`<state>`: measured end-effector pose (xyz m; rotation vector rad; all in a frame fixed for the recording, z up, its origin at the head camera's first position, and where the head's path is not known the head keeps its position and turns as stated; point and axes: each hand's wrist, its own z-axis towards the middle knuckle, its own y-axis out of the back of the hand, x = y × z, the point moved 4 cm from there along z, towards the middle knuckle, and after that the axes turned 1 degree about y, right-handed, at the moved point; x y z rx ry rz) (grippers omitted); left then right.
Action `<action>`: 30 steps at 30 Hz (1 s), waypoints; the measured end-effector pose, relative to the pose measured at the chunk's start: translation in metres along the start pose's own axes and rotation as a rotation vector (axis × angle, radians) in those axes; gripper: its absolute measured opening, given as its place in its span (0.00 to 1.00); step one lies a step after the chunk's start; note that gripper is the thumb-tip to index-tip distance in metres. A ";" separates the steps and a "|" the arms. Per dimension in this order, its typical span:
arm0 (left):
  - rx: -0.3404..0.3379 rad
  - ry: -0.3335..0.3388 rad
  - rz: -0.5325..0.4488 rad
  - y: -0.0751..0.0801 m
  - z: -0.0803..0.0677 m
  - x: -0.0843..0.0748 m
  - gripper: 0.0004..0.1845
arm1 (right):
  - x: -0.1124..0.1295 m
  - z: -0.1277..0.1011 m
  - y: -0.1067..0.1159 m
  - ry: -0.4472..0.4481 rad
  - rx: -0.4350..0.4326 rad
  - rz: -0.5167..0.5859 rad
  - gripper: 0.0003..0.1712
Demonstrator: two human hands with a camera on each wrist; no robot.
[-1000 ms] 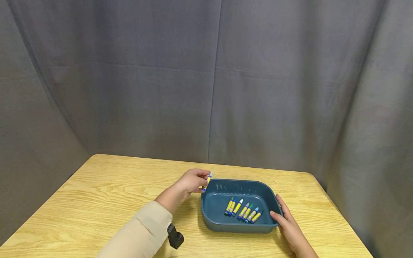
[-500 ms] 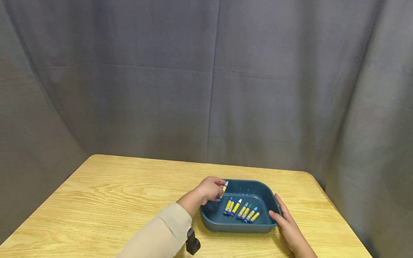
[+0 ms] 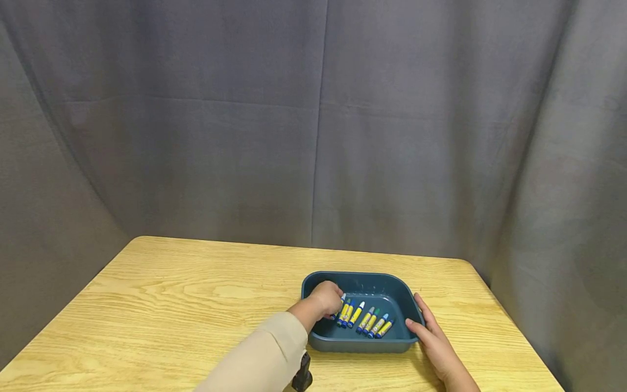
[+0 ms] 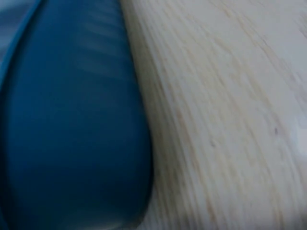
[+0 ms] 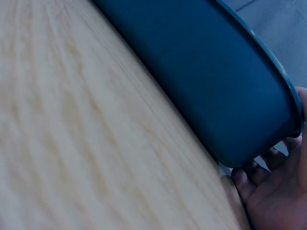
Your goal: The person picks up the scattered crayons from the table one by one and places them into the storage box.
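A dark teal plastic basin (image 3: 362, 345) stands on the table, its outer wall also filling much of both wrist views. Several crayons (image 3: 356, 314) in yellow wrappers with blue ends lie slanted in a row on its floor. My left hand (image 3: 323, 299) is down inside the basin's left end, pinching a pale-tipped crayon (image 3: 343, 297) beside the row; the hand covers most of that crayon. At the right end my right hand (image 3: 433, 337) grips the basin, thumb over the rim and fingers along the outer wall. The right wrist view shows those fingers (image 5: 244, 184) low against the wall.
The wooden table (image 3: 196, 294) has a pale yellow grain and rounded far corners. Grey curtains (image 3: 220, 136) hang behind it and along both sides. A small black device (image 3: 302, 375) sits at my left sleeve (image 3: 264, 354).
My left hand has carried the crayon from over the basin's left rim rightward and down to the row on the basin floor. The right hand keeps its grip on the basin.
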<state>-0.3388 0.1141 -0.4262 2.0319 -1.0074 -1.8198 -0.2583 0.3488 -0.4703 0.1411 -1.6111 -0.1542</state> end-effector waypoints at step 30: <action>-0.004 -0.085 0.169 0.015 -0.008 -0.005 0.20 | -0.002 0.002 -0.002 0.015 -0.002 0.017 0.45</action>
